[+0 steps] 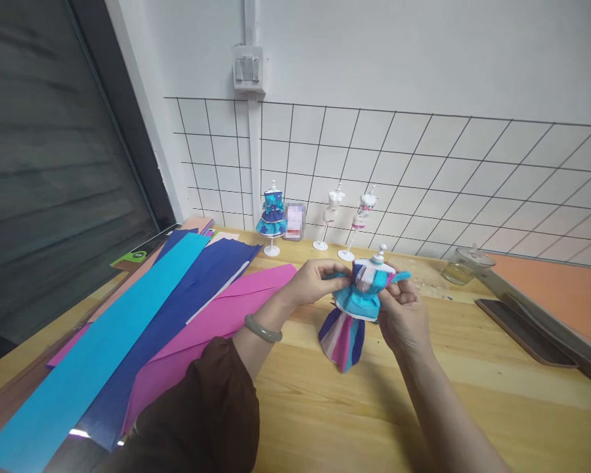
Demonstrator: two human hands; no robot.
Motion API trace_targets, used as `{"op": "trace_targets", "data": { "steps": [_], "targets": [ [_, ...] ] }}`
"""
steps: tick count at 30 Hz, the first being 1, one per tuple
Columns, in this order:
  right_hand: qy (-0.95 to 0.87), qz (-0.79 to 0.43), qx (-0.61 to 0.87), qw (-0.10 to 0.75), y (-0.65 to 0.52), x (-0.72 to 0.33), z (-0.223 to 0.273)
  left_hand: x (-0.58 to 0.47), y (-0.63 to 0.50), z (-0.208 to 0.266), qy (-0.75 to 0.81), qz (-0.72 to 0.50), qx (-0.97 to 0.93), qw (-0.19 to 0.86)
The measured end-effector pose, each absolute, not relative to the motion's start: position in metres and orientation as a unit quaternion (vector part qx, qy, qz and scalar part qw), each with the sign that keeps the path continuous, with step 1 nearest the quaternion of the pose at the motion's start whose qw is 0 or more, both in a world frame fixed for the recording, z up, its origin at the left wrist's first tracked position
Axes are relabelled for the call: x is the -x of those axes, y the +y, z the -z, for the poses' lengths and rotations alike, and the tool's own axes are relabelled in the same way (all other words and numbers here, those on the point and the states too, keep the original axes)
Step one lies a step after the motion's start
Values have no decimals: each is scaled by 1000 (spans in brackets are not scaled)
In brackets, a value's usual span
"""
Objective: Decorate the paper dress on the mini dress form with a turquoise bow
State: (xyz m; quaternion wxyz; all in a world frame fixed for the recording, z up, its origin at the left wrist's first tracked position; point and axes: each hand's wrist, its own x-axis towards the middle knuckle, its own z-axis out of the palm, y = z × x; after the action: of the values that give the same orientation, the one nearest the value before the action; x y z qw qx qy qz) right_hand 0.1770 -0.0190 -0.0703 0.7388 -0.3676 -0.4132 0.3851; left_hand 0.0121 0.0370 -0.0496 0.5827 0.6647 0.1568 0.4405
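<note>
A small white dress form [381, 255] with a round knob on top wears a miniature dress [362, 303]. The dress has a light-blue bodice and flared waist piece with white trim, over a skirt striped in purple, pink, magenta and blue. From the left, my left hand [320, 282] pinches the bodice edge between thumb and fingers. My right hand [402, 312] is closed on the opposite side, its thumb against the waist and its fingers partly hidden behind. Narrow light-blue ends [401, 276] stick out at both sides of the bodice. The form leans slightly above the wooden table.
Light-blue [113, 335], dark-blue [177, 289] and magenta [217, 309] sheets lie at left. Against the gridded wall stand a dressed form [272, 213], a blurred card [294, 221] and two white forms [333, 209]. A glass jar [465, 266] and a phone [525, 332] are at right.
</note>
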Motion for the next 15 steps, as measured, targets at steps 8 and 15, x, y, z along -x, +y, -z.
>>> {"op": "trace_targets", "data": {
  "steps": [8, 15],
  "targets": [
    [-398, -378, 370, 749, -21, -174, 74, -12, 36, 47, 156, -473, -710, 497],
    [-360, -347, 378, 779, -26, -169, 75, -14, 35, 44, 158, -537, -731, 390]
  ]
}}
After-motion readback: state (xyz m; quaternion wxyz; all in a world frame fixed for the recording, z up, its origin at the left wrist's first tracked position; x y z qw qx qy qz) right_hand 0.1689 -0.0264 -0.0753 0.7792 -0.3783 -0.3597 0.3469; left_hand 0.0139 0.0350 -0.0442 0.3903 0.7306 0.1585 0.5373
